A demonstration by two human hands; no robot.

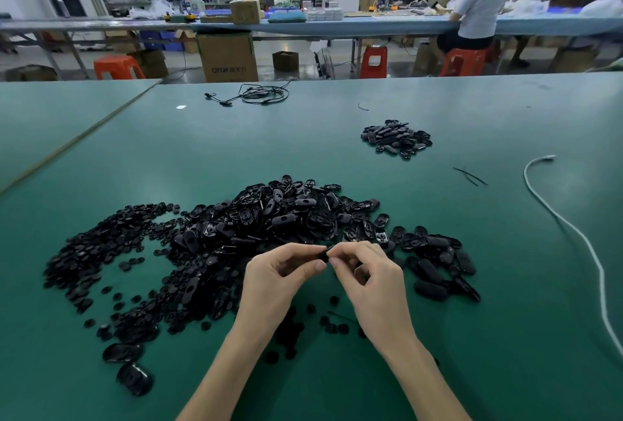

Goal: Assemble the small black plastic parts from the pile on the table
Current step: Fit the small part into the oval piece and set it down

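A workshop with long benches and orange stools is seen behind a green-covered table (202,150). On its left side a loose spread of small flat discs (94,252) is laid out. Beside it, toward the middle, the main pile of oval shells (286,215) is heaped.

Just in front of that pile, a small black part (324,253) is held above the table between both hands. It is pinched by the thumb and forefinger of the left hand (279,279), whose other fingers are curled. From the other side it is pinched by the thumb and forefinger tips of the right hand (371,275), the remaining fingers bent under. Most of the part is hidden, so how far it is joined cannot be told.

Further right and farther back a smaller heap (396,138) is seen, then a white cord (573,228).

The parts are judged light, stiff and glossy, hence slippery, and thin rims may be snapped if forced. They are best taken by the long edges and pressed squarely.
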